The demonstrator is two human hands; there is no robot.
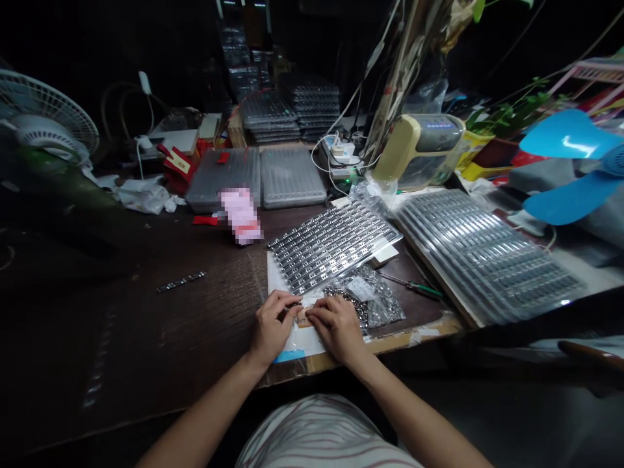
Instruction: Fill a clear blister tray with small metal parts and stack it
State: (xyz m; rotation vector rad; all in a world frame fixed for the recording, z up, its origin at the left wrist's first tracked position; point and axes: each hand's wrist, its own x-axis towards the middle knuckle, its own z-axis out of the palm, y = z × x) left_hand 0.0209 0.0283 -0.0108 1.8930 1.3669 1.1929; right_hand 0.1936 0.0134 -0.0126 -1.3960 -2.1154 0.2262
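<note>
Both hands meet over a white sheet at the table's near edge. My left hand is curled, its fingertips pinching a small dark part I cannot name. My right hand is also curled, its fingers pressed on a small tan block between the two hands. Just beyond lies a clear tray of metal parts, and a plastic bag of small metal pieces lies next to my right hand.
A green-handled screwdriver lies right of the bag. Stacked trays fill the right side, more trays the back. A white fan stands far left, a blue fan right. A loose metal strip lies left.
</note>
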